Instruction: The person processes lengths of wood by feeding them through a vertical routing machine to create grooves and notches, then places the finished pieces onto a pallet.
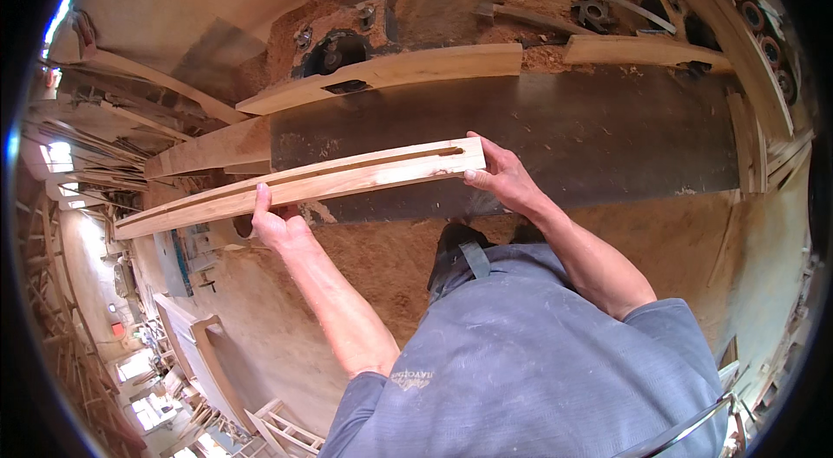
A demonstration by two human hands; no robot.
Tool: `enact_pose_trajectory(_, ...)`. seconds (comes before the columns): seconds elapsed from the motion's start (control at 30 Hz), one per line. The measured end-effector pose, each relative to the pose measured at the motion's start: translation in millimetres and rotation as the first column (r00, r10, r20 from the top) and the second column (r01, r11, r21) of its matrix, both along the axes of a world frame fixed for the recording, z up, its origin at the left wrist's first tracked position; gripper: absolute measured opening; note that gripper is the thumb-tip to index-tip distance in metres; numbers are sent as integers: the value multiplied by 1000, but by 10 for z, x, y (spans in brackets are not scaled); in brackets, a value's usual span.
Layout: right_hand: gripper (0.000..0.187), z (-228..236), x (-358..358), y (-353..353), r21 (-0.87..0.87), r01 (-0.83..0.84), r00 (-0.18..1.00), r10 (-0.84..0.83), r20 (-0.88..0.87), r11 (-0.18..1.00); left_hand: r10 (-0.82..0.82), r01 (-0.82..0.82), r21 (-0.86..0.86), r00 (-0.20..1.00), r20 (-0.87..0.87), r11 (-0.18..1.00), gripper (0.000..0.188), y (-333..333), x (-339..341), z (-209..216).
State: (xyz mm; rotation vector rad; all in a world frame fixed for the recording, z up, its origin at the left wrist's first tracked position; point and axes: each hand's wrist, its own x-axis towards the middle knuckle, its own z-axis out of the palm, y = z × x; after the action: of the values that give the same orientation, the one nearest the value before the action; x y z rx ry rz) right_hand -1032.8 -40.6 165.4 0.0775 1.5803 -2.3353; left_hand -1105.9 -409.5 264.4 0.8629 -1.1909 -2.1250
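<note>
A long, pale wooden board (373, 172) with a groove along its upper face lies across both my hands, in front of my body. My left hand (279, 219) grips its near edge around the middle, thumb on top. At the board's right end, my right hand (506, 179) is wrapped round the corner, with its thumb on the near face and fingers behind. The groove stops a little short of that end. Beneath the board is the dark, flat machine table (599, 128), with a wooden fence (390, 69) along its far side.
Behind the fence stands a dusty cutter head housing (338, 46) amid sawdust. A toothed cutter (593, 14) and loose metal pieces lie at the far right. Stacked wooden strips (95, 150) fill the left side. A panel (204, 354) leans at the lower left.
</note>
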Motion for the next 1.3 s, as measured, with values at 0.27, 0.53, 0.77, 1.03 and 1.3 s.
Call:
enact_pose_trajectory(0.27,77,-198,-485,-430,223,26,999,-35,36,974,-77,77,140,997,-1,987,40,-497,-427,-620)
enact_pose_trajectory(0.53,62,-290,-956,-965,386,-59,993,15,117,921,-3,-20,95,972,233,995,38,-993,-986,-1002)
enact_pose_trajectory(0.77,42,-258,-1220,-1286,552,-48,994,-15,109,833,-21,-7,83,944,329,997,39,-1156,-1319,-1219)
enact_pose_trajectory(1.03,42,-124,-1412,-1451,937,-125,992,48,116,327,-4,-12,42,927,376,999,28,-1143,-1659,-1425)
enact_pose_trajectory(1.3,39,-139,-1360,-1488,922,-2,1000,-26,13,387,-71,73,-7,985,157,997,34,-1272,-1715,-1332)
